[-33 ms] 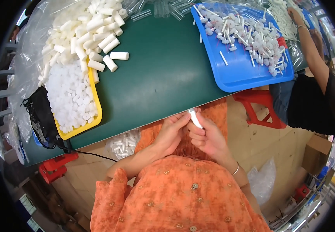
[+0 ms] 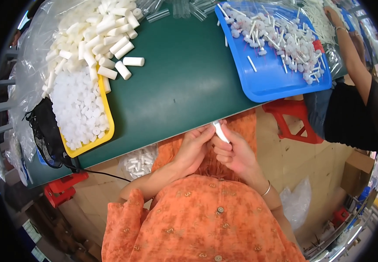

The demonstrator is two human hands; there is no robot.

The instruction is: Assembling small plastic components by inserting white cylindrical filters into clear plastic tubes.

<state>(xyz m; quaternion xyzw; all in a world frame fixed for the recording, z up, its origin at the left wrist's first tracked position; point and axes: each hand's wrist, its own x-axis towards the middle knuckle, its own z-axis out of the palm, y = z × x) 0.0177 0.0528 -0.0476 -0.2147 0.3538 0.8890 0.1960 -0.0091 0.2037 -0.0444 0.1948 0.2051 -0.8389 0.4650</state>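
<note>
Just off the table's front edge, my two hands come together around a small white cylindrical piece (image 2: 220, 132). My right hand (image 2: 236, 150) is closed on it, thumb along its side. Its upper end looks clear or shiny. My left hand (image 2: 199, 142) is closed in a pinch at that upper end, its fingertips touching the piece; whether a second part sits there cannot be made out. The nearest supplies are a yellow tray (image 2: 110, 129) of small white plastic caps (image 2: 80, 109) on the left and a blue tray (image 2: 250, 85) on the right.
White foam-like cylinders (image 2: 121, 47) are heaped at the far left of the green table (image 2: 167, 87). The blue tray holds white sticks with translucent discs (image 2: 285, 43). Clear tubes (image 2: 158, 15) lie at the back. Right, a co-worker's arm (image 2: 354, 61) reaches over white sticks. A bag of white pieces (image 2: 139, 163) sits below.
</note>
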